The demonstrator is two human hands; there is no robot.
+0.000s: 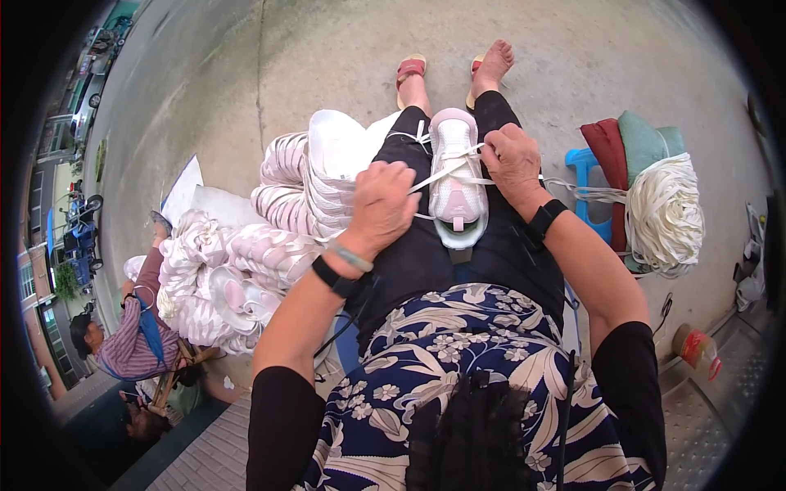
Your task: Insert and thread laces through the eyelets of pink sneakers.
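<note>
A pink and white shoe upper (455, 139) lies lengthwise across my lap, toe pointing away from me. White shoelace (449, 171) crosses over its front, and a loose lace end lies by its left side. My left hand (385, 204) is closed at the left of the upper, its fingers on a lace stretched from the eyelets. On the other side, my right hand (514, 159) pinches the lace close to the upper's right edge. The fingertips of both hands are partly hidden.
Nested shoe uppers (303, 184) stand left of my legs, beside a heap of more uppers (225, 262). At right, a thick bundle of white laces (665, 213) rests against folded green cloth (647, 147) and a blue stool (583, 168). Another person (135, 348) sits far left. A plastic bottle (696, 348) lies right.
</note>
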